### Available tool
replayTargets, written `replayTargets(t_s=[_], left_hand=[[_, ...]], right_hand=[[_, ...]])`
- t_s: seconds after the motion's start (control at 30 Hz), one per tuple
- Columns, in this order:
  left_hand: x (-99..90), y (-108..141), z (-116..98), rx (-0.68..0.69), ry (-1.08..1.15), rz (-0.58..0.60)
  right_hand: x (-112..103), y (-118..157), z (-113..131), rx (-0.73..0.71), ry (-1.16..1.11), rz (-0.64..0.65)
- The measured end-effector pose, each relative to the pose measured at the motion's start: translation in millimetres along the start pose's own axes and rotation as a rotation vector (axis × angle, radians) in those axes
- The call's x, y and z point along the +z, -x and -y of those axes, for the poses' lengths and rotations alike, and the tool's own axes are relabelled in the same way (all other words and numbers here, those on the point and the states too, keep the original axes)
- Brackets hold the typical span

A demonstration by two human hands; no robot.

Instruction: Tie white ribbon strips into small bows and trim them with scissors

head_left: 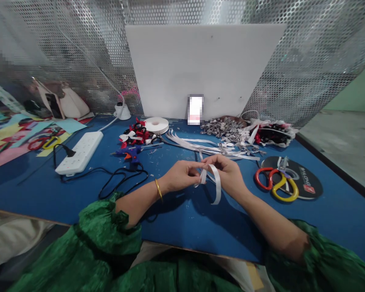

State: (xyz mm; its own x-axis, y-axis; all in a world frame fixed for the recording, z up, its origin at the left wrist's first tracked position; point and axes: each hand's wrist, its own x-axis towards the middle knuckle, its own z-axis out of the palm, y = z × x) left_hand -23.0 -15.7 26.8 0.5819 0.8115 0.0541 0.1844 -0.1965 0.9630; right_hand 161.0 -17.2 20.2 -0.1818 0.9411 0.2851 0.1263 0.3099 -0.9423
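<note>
The left hand (182,175) has its thumb and fingers pinched together on the folded part of a white ribbon (218,186). The right hand (228,172) is curled close against it, its fingertips also drawn in on the ribbon, though they partly hide the exact spot. Between the 2 hands, the ribbon bows out in 1 loose loop, held above the blue table (176,223).

A gold bangle (158,190) circles the wrist to the left of the ribbon. Just beyond the ribbon lie loose white strips (188,144), with a heap of grey pieces (225,126) behind it and a little to the right. Farther right of the ribbon, scissors (276,185) with 1 red and 1 yellow handle lie partly over a black disc (312,178).

Left of the ribbon rests a blue glue gun (134,152), and past that, farther left, a white power strip (80,152). Behind the ribbon and to its left sit a white roll (156,123) and a pile of red, white and black bows (138,134). Straight behind the ribbon, a lit phone (196,109) stands against a white board (207,61).
</note>
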Motion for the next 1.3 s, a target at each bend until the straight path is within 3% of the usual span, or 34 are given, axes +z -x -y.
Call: replayTargets(t_s=[0.27, 0.47, 0.73, 1.3], left_hand=[[2.5, -1.3, 5.5, -0.018, 0.146, 0.043], [1.2, 1.3, -1.1, -0.02, 0.062, 0.047], [9.6, -1.7, -2.3, -0.075, 0.329, 0.007], [13.4, -0.2, -4.6, -0.16, 0.412, -0.015]], right_hand=[[1.0, 0.3, -0.3, 0.003, -0.007, -0.021], [3.2, 1.1, 0.4, 0.029, -0.01, -0.035], [2.1, 1.1, -1.8, 0.025, 0.024, -0.059], [4.2, 2.6, 1.4, -0.02, 0.128, -0.09]])
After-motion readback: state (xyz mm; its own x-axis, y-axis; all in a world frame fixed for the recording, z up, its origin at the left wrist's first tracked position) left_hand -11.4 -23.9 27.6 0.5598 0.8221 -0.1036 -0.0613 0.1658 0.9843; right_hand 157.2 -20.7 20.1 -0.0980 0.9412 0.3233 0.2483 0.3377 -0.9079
